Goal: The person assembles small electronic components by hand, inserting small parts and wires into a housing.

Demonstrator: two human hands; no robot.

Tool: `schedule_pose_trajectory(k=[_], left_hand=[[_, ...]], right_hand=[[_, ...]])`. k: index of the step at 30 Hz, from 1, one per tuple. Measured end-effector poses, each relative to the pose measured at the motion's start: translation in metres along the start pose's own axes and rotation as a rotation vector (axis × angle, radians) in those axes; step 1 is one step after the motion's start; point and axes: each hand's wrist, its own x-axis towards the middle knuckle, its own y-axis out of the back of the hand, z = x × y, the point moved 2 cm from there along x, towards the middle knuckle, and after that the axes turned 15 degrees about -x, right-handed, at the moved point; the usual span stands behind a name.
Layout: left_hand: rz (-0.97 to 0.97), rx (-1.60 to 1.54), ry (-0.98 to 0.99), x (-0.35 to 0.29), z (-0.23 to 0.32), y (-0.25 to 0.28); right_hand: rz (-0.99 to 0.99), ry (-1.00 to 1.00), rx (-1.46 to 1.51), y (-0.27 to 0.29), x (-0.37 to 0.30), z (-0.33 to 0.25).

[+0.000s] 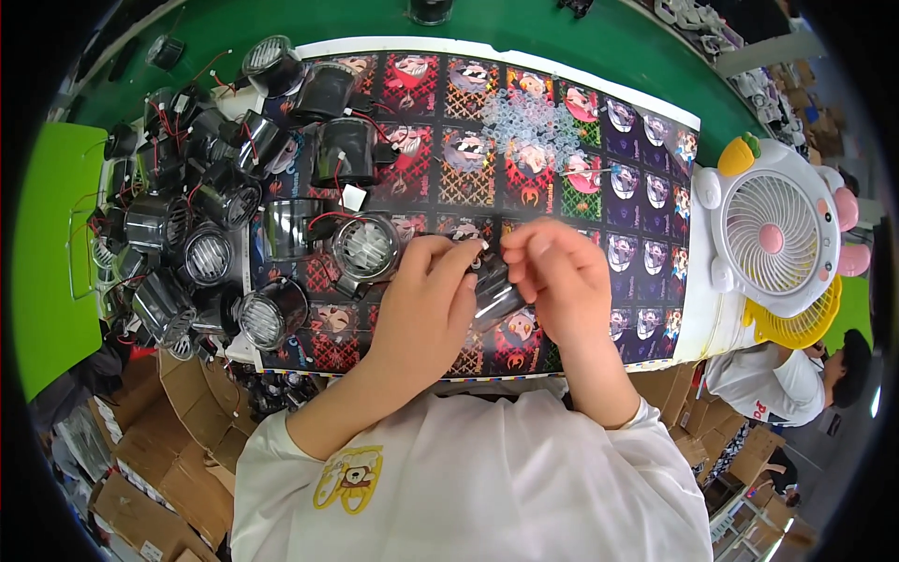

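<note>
Below the printed sheet's (646,304) near left corner, an open cardboard box (198,401) is sitting, contents unclear. By the near edge, our left hand (426,304) is gripping a clear-and-black cylinder (496,298) — our right hand (569,288) is bunching its fingertips beside it, pinching what, we cannot tell.

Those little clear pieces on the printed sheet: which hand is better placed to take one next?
Probably the right hand: it is nearer, almost straight below the clear pieces in the picture. The left hand is farther left. Both are at the clear-and-black cylinder, though.
</note>
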Motion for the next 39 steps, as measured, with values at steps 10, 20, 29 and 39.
schedule_pose_trajectory(k=[10,20,29,39], left_hand=[[-0.007,-0.207,0.088,-0.004,-0.004,-0.002],[-0.018,-0.613,0.167,-0.002,-0.033,-0.007],[0.064,-0.323,-0.011,0.007,-0.024,-0.009],[0.068,-0.369,0.039,0.006,-0.017,-0.011]], right_hand=[[-0.041,0.537,-1.168,-0.023,-0.006,-0.020],[-0.098,0.575,-1.196,-0.016,-0.001,-0.014],[0.042,0.657,-1.106,-0.018,-0.001,0.000],[0.058,0.784,-1.419,0.016,0.022,-0.036]])
